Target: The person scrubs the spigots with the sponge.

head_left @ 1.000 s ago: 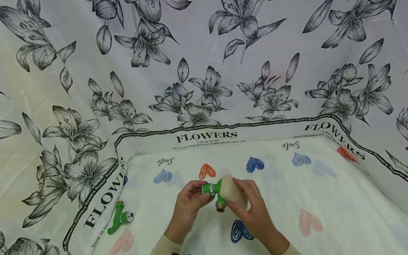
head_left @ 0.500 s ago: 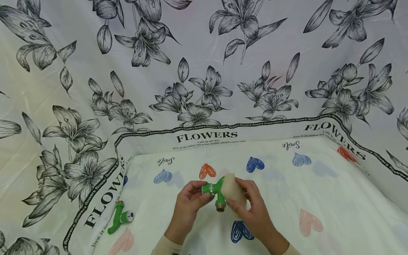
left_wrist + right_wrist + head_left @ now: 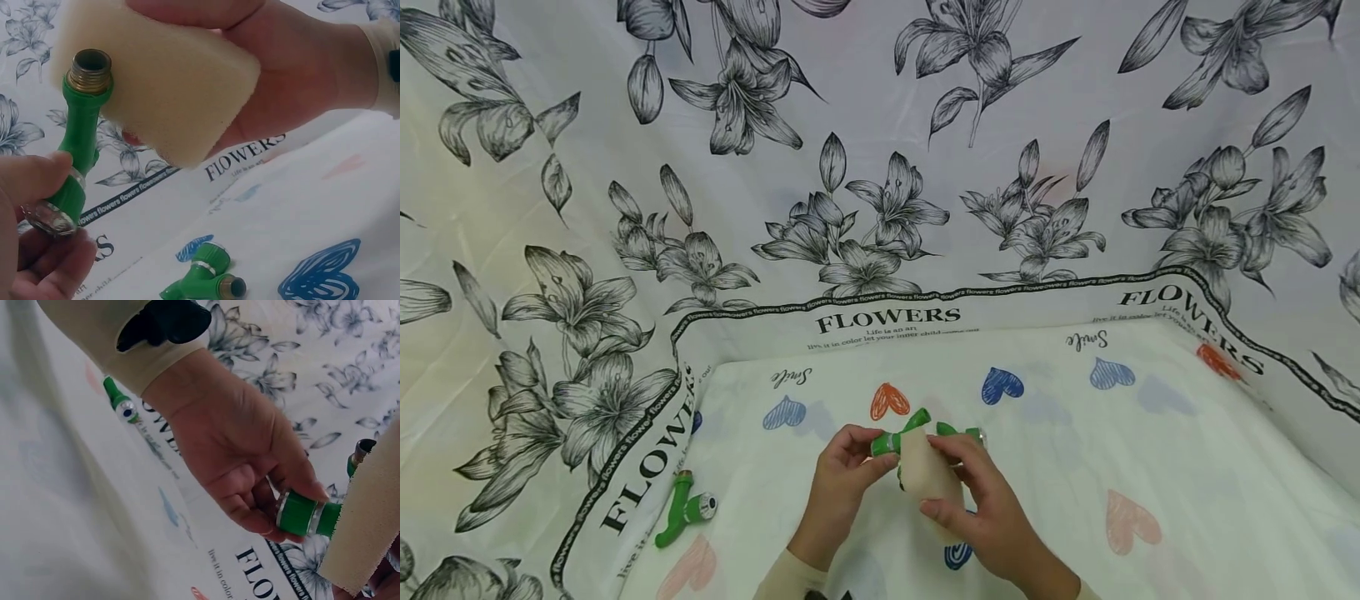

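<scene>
Over printed cloth (image 3: 1060, 483), right grip (image 3: 992, 510) holds a sponge (image 3: 927, 473), left grip (image 3: 847, 468) a tap (image 3: 887, 443) whose threads (image 3: 89, 81) only wrist views show clearly

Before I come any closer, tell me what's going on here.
A person's left hand pinches a green tap by its knob end while the right hand holds a beige sponge beside its body. Whether they touch is hard to tell. On the heart-print cloth lie a second tap, off to the left, and a third tap, just beyond the right hand.
</scene>
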A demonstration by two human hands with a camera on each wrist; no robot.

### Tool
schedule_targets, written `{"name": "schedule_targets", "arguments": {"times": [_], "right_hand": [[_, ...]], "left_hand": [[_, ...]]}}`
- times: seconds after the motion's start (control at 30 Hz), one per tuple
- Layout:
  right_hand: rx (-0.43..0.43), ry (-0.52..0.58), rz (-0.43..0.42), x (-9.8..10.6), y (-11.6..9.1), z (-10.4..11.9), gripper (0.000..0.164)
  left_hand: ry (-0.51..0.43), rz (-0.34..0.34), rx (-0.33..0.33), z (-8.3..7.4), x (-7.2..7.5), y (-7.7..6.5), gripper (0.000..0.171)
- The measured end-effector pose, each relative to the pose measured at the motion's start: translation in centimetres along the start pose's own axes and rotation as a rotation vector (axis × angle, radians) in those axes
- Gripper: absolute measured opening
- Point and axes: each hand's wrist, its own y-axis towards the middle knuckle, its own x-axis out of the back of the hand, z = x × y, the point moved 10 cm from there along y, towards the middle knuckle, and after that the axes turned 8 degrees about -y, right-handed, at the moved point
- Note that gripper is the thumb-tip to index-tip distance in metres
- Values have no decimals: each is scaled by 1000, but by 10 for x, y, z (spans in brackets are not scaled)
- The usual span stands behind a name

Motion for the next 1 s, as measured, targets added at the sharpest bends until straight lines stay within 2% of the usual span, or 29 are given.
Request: {"name": "schedule_targets", "arguments": {"times": [0.17, 0.3, 0.53, 0.7, 0.83, 1.0], "right_hand": [[34, 22, -29, 0, 1, 5, 66], [20, 6, -59, 0, 2, 4, 67], [42, -63, -125, 4, 4, 5, 72], [-8, -124, -167, 8, 4, -5, 69], [-52, -147, -178, 11, 4, -14, 67], [-62, -148, -186, 16, 7, -20, 65]], "left_hand": [[73, 83, 63, 9, -11, -1, 39], [89, 143, 64, 11, -21, -4, 36], [40, 169, 62, 12, -27, -9, 34], [20, 206, 62, 14, -35, -12, 36], [43, 202, 58, 14, -38, -14, 38], [53, 193, 74, 13, -42, -17, 35]]}}
